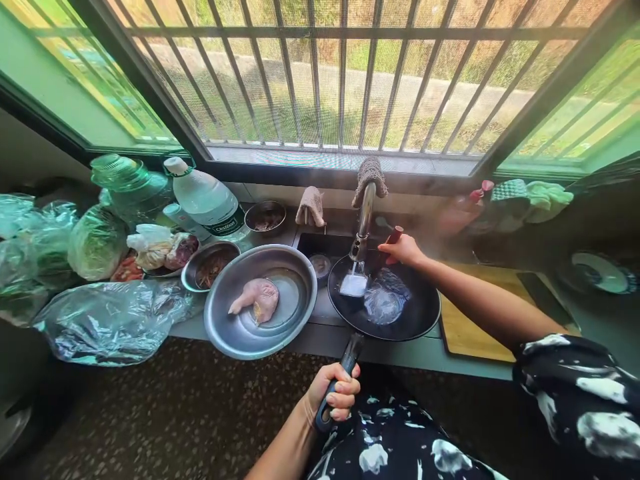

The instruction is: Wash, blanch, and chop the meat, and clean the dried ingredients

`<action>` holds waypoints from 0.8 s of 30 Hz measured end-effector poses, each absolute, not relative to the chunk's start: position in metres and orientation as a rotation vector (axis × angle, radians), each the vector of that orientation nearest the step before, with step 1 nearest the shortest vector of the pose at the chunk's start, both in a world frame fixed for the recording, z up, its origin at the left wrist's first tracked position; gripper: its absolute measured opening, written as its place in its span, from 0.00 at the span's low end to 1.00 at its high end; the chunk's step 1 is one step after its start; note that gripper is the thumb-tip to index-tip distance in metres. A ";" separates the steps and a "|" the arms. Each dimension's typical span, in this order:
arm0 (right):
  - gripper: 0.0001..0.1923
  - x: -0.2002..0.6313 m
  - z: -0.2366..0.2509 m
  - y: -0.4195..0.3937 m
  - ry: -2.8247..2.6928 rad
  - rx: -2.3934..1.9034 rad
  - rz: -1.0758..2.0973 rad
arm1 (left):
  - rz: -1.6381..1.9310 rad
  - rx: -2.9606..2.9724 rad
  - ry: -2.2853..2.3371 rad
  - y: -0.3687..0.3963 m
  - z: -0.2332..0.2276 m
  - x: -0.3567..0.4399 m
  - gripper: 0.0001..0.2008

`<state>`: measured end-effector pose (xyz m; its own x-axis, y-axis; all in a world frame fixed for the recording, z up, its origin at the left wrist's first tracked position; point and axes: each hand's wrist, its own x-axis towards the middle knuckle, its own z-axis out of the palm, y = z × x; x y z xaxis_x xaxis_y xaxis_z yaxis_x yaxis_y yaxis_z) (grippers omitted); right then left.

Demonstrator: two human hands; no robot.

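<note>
My left hand (334,393) is wrapped round the black handle of a dark wok (425,313), held over the sink below the tap (366,213). My right hand (404,251) grips the red-brown handle of a spatula (395,235). What looks like its flat, pale head is inside the wok, under the tap's spout. Water (387,300) lies in the wok's bottom, its surface rippled and shiny. To the left, a large metal basin (215,327) holds a raw poultry leg (257,299).
A wooden cutting board (470,320) lies right of the wok. Left of the basin are small bowls (187,277), a white-capped bottle (205,197), a bagged cabbage (97,243) and a clear plastic bag (110,320). A barred window (340,87) is behind the sink.
</note>
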<state>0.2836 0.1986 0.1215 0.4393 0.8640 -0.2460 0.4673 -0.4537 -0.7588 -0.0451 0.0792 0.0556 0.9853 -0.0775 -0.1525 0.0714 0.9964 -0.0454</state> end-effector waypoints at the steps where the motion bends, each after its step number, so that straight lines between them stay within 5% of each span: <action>1: 0.09 0.285 0.122 0.199 -1.121 -2.093 0.858 | -0.075 -0.040 0.149 0.080 0.055 -0.045 0.06; 15: 0.10 0.292 0.123 0.195 -1.054 -2.036 0.935 | -0.114 -0.014 0.129 0.086 0.052 -0.046 0.07; 24: 0.11 0.307 0.141 0.186 -1.497 -2.427 0.340 | -0.054 -0.132 0.185 0.092 0.062 -0.036 0.09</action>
<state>0.3067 0.1865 0.1410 0.4390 0.8967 -0.0571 0.8335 -0.4301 -0.3468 -0.0358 0.0919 0.0619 0.9815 -0.0657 -0.1797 0.0414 0.9899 -0.1359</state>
